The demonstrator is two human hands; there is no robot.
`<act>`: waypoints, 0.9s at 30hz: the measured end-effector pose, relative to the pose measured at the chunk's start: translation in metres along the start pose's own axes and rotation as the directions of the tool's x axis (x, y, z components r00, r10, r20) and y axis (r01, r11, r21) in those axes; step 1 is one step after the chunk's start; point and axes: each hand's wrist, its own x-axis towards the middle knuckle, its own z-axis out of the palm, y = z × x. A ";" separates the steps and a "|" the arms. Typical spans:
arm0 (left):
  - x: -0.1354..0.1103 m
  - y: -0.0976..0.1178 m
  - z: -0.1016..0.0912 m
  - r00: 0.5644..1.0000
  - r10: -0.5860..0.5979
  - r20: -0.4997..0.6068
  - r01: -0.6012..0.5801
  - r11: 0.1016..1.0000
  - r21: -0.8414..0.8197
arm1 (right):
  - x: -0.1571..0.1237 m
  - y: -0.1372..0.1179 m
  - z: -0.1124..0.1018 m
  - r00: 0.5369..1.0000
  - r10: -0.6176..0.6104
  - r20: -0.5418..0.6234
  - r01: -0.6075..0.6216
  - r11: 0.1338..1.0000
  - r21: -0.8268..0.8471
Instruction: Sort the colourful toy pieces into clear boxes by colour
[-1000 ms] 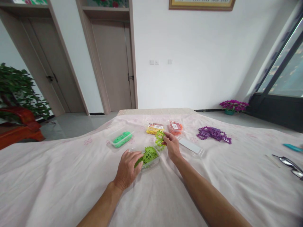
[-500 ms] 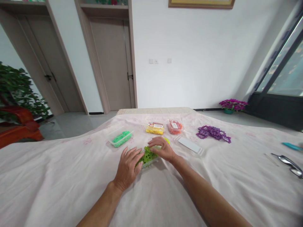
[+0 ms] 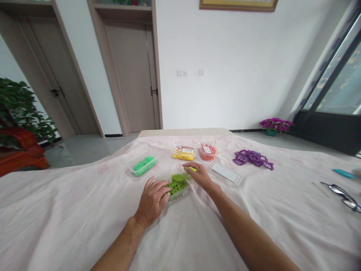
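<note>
My left hand (image 3: 153,199) rests over the left end of a clear plastic box (image 3: 177,196), its fingers curled over the rim and steadying it. Green lattice-like plastic pieces (image 3: 178,183) are heaped in the box, rising above its edge. Just past the box's far right corner is my right hand (image 3: 199,174), with thumb and fingertips drawn close together. A bright yellow-green bit (image 3: 193,169) shows between its fingers and thumb. Whether that bit is gripped or lies on the cloth behind is unclear; anything small in the fingertips is hidden.
Behind stand an open box of mint-green pieces (image 3: 144,166), a labelled yellow box (image 3: 183,153) and a labelled orange box (image 3: 207,151). A clear lid (image 3: 225,172) lies right of my hand, beyond it purple linked pieces (image 3: 252,158). Glasses (image 3: 342,194) are far right.
My right hand has lifted away from the green pieces and shifted slightly up and right, uncovering the box's right end. My left hand has stayed on the box.
</note>
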 end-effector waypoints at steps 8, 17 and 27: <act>0.001 0.001 0.000 1.000 -0.012 -0.006 0.012 1.000 0.000 | -0.010 0.025 -0.007 0.992 0.124 -0.022 -0.117 0.843 -0.525; 0.000 -0.001 0.001 1.000 -0.022 0.014 0.022 1.000 0.006 | -0.013 0.018 -0.008 0.986 0.147 -0.082 -0.167 0.784 -0.598; 0.002 0.002 -0.001 1.000 -0.030 0.004 0.030 1.000 -0.007 | -0.003 0.016 0.001 0.931 0.244 -0.271 -0.241 0.970 0.044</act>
